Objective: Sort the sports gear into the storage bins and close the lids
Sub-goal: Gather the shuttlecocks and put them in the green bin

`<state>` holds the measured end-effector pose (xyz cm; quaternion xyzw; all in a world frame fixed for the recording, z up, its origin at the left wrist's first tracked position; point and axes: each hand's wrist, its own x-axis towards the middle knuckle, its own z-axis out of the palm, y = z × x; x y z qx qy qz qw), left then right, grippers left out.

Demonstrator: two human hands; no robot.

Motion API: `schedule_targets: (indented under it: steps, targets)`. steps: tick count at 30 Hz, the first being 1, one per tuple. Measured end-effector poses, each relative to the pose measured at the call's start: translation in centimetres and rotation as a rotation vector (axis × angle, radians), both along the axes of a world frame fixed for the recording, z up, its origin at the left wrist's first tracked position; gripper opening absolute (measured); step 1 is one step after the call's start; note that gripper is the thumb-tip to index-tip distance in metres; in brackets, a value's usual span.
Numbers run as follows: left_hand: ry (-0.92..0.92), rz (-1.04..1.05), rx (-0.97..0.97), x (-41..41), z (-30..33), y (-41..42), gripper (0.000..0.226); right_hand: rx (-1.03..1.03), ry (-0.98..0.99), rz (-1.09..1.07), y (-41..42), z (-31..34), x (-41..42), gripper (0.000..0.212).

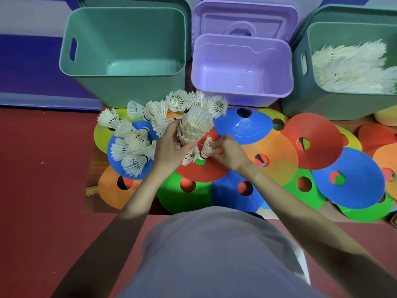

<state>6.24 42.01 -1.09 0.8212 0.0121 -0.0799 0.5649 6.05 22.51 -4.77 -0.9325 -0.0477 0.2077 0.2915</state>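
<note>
Shuttlecocks lie scattered over a spread of coloured disc cones (242, 125) on the floor, and the person crouches over them, gathering. The left hand (167, 147) has its grip curled around a nested stack of shuttlecocks (194, 125), held upright with the feather skirts fanning upward, probably so each new one can be slotted in and the bundle carried as one. The right hand (227, 150) pinches a single loose shuttlecock (206, 148) just beside the stack, low over a red cone (206, 171), seemingly about to add it.

More loose shuttlecocks (131, 145) sit in a heap to the left, on a blue cone and near the foot of the empty green bin (122, 50). The lilac bin (242, 65) in the middle is also empty, its lid (245, 20) propped behind it. The green bin on the right (343, 67) already holds a mass of white feathers, so I would judge that is where this handful is bound.

Sorting looks early: many shuttlecocks and all the cones remain out, and no lid is on.
</note>
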Motion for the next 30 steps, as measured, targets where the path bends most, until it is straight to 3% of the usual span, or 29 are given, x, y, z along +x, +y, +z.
schedule_targets:
  steps: [5,11,14,18,23,30]
  targets:
    - [0.003,-0.018,0.008,-0.3,0.0,-0.8,0.06,0.071,-0.127,-0.156,-1.4,0.7,-0.4,0.006]
    - [-0.091,-0.089,0.152,0.1,0.6,-3.3,0.061,0.307,-0.625,-0.594,-5.7,6.2,-2.4,0.011]
    - [-0.094,-0.125,0.187,0.3,1.1,-5.7,0.064,0.393,-0.772,-0.571,-8.2,8.7,-3.2,0.009]
    - [-0.128,-0.191,0.217,1.0,1.8,-10.0,0.063,0.378,-0.786,-0.401,-11.7,9.5,-3.9,0.007]
    - [-0.166,-0.296,0.22,1.2,3.6,-16.8,0.059,0.357,-0.709,-0.358,-17.2,8.7,-4.6,0.011]
    - [-0.228,-0.382,0.275,3.0,5.6,-27.4,0.071,0.364,-0.7,-0.576,-26.5,8.6,-4.4,0.014]
